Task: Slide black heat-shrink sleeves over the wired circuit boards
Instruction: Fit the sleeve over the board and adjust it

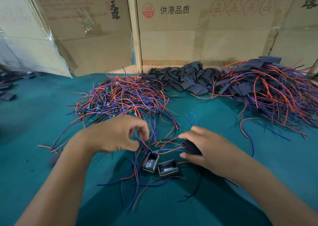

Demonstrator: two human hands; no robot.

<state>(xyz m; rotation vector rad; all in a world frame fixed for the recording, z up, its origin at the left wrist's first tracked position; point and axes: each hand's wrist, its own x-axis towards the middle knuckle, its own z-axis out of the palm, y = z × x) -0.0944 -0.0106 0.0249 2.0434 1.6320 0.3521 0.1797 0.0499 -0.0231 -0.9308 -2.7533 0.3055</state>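
Right hand [203, 150] grips a black sleeve [192, 148], mouth facing left; left hand [118, 134] pinches wires [146, 144].

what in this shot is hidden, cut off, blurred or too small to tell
Head view, the only one:
- Right hand grips a black sleeve; its fingers hide the far end, so how far the board is in cannot be told.
- Left hand pinches wires; its fingertips are motion-blurred.
- Green board between the hands: too small for detail.
- Pile of sleeved boards: cut off by the right edge.
- Cardboard box: small red print blurred, top cut off.
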